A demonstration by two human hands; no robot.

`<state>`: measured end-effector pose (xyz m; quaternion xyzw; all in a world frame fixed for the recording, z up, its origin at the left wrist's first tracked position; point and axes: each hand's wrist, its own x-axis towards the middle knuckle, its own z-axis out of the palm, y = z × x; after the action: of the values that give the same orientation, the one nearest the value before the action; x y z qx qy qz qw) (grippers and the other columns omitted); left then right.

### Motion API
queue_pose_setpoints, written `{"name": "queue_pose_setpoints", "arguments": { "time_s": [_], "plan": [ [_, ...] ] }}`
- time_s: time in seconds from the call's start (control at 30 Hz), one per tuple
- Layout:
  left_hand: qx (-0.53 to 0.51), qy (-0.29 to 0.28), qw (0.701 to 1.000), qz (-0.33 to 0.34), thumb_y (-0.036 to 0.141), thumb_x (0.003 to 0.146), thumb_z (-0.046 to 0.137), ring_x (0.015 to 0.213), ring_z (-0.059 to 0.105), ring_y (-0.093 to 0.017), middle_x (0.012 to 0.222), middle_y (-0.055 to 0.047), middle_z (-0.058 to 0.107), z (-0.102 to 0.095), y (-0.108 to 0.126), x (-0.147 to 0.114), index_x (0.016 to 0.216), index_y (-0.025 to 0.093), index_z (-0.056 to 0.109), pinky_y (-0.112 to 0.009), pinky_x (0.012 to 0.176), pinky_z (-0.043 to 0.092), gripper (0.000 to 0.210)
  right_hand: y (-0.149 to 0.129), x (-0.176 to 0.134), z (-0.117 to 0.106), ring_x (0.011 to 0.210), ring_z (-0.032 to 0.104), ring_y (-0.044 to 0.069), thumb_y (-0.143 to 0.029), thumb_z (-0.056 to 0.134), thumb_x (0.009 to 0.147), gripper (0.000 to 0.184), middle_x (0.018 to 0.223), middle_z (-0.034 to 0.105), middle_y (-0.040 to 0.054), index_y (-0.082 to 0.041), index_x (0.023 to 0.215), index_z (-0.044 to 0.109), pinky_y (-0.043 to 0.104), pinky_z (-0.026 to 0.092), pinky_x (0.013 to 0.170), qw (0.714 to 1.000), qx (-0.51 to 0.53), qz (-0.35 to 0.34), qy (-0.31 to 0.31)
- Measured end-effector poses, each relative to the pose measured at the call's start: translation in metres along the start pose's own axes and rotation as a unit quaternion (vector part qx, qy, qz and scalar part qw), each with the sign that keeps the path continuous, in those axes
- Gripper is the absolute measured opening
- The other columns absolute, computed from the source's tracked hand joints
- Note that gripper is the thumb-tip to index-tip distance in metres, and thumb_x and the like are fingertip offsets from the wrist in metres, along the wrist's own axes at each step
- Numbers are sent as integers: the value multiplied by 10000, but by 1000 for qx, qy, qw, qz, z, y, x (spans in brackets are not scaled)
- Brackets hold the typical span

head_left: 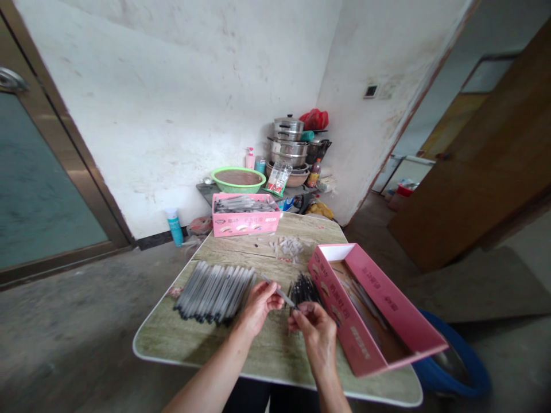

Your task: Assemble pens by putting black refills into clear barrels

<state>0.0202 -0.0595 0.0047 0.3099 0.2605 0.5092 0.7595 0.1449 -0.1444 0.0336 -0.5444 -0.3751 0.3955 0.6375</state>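
Between my hands a slim translucent pen (pixel 279 292) is held at a slant above the table, its dark end toward the right. My left hand (pixel 260 305) pinches the barrel near its middle. The fingers of my right hand (pixel 315 330) close on the dark lower end, partly hiding it. Left of my hands lies a row of similar pens (pixel 215 292), side by side, dark ends toward me. A pile of small black pieces (pixel 305 288) sits just beyond my right hand, against the pink box (pixel 357 332), which contains a few loose pens.
Another pink box (pixel 246 223), full of pens, stands at the table's far edge. Small whitish bits (pixel 289 246) are scattered before it. Behind are a green basin (pixel 238 179) and stacked steel pots (pixel 289 143). A blue tub (pixel 462 367) stands on the floor at right.
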Motion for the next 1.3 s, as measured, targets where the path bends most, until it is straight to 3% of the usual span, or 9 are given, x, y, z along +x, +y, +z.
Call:
{"name": "queue_pose_setpoints", "arguments": {
  "time_s": [0.33, 0.57, 0.77, 1.07, 1.23, 1.3],
  "plan": [
    [3, -24, 1000, 9, 346, 771, 729, 585, 636, -117, 710, -36, 662, 1, -1, -3, 857, 98, 626, -209, 529, 510, 282, 0, 0, 1, 517, 653, 199, -404, 766, 689, 311, 620, 647, 19, -141, 761, 617, 296, 548, 466, 1000, -2, 22, 8],
    [11, -22, 1000, 3, 341, 776, 726, 603, 644, -121, 738, -48, 674, 1, 0, -3, 887, 94, 625, -220, 558, 527, 289, 7, -3, -3, 442, 626, 201, -564, 608, 802, 448, 567, 654, 60, -133, 677, 622, 302, 527, 406, 999, -23, 49, 5],
    [11, -18, 1000, 4, 350, 772, 728, 600, 644, -124, 729, -49, 673, 1, -1, -2, 876, 96, 628, -223, 559, 529, 293, 8, -2, -7, 536, 659, 212, -482, 712, 740, 355, 636, 663, 30, -150, 830, 623, 303, 555, 469, 1000, -16, 26, -6],
    [17, -18, 1000, 1, 361, 764, 734, 605, 647, -124, 744, -53, 676, 1, 0, -2, 885, 97, 627, -224, 564, 536, 309, 9, -2, -2, 349, 546, 156, -596, 524, 844, 464, 498, 601, 16, -167, 671, 564, 251, 441, 332, 997, -58, 40, -13],
    [14, -15, 1000, 5, 364, 763, 734, 603, 643, -122, 748, -53, 674, 1, 0, -2, 885, 98, 625, -224, 562, 536, 312, 8, -2, -4, 445, 603, 169, -546, 622, 803, 387, 562, 637, 14, -161, 788, 591, 248, 483, 406, 998, -61, 15, -12],
    [18, -22, 1000, 5, 367, 766, 731, 614, 647, -126, 753, -59, 676, 1, 0, -3, 890, 98, 627, -226, 570, 537, 313, 6, -2, -4, 417, 583, 156, -549, 609, 814, 390, 535, 625, 8, -168, 742, 574, 235, 463, 388, 997, -77, 8, -16]
  ]
}}
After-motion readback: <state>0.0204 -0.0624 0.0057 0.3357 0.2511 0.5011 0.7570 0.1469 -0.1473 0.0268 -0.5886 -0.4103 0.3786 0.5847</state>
